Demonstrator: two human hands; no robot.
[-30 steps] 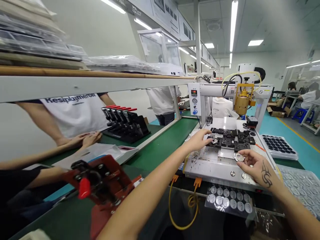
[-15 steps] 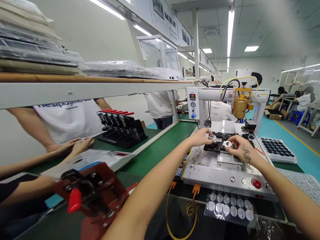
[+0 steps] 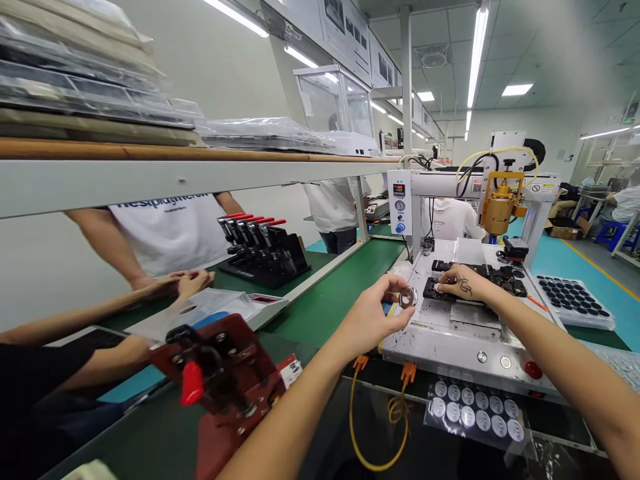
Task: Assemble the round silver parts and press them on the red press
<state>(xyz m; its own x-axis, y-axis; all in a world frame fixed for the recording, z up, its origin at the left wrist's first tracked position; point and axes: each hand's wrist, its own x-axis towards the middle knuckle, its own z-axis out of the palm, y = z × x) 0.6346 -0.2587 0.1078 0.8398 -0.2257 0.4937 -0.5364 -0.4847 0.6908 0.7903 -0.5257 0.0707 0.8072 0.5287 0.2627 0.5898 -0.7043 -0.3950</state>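
My left hand [image 3: 376,313] pinches a small round metal-rimmed part [image 3: 407,298] between thumb and fingertips, tilted so that its ring-shaped face shows. The hand is in front of the white machine's left edge, apart from the black fixture [image 3: 480,277]. Over the fixture's left end is my right hand [image 3: 464,283], fingers pressed together and pointing down. A bit of a small white round part [image 3: 438,288] shows at its fingertips, at the fixture; the fingers cover most of it. The fixture lies on the bed of the white bench machine [image 3: 425,333].
Above the bed hangs a brass-coloured cylinder head [image 3: 499,212]. A tray of black discs [image 3: 575,300] stands at right. Round stickers [image 3: 475,413] lie in front. At left are a dark red clamp jig [image 3: 225,373] and a black toggle-clamp rack [image 3: 265,257]. Co-workers' hands [image 3: 193,283] are across the bench.
My left hand has come off the fixture, left and nearer, with the round metal-rimmed part. My right hand has lowered the white round part to the fixture's left end. The view has shifted slightly.
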